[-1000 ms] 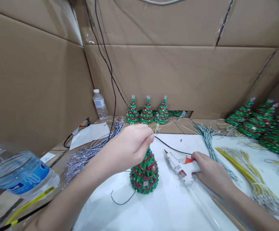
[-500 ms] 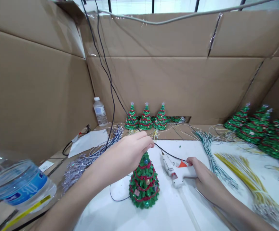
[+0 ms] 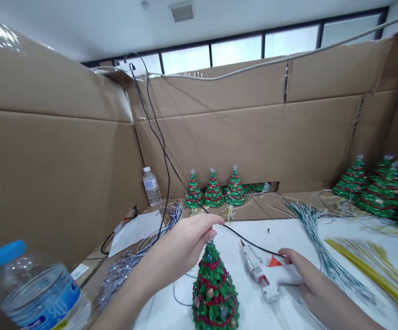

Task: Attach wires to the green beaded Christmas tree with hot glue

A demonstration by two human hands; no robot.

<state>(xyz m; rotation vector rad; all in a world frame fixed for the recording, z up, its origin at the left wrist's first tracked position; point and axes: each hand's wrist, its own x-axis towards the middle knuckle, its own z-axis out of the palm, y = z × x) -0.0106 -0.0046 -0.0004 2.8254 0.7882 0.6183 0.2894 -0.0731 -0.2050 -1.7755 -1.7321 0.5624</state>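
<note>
My left hand [image 3: 181, 245] has its fingers [image 3: 209, 233] pinched narrow at the tip of the small green tree [image 3: 215, 293], which stands upright on the white desk [image 3: 288, 229] near me, just left of centre; whether they grip the top ornament or only touch it I cannot tell. My right hand [image 3: 305, 279] lies to the right of the tree, fingers curled around the handle of the white glue gun [image 3: 262, 275], whose nozzle points far-left, toward the tree but apart from it. Its black cord [image 3: 164, 160] runs up past my left fingertips to the cardboard wall [image 3: 253, 133]. I judge the main risk to be that cord: it passes so near the treetop that dragging the gun could snag it and tip the tree. The nozzle could also catch my left fingers if I swing it in carelessly. Near left, a water bottle [image 3: 37, 293] sits close to my left forearm, where an elbow could knock it.
</note>
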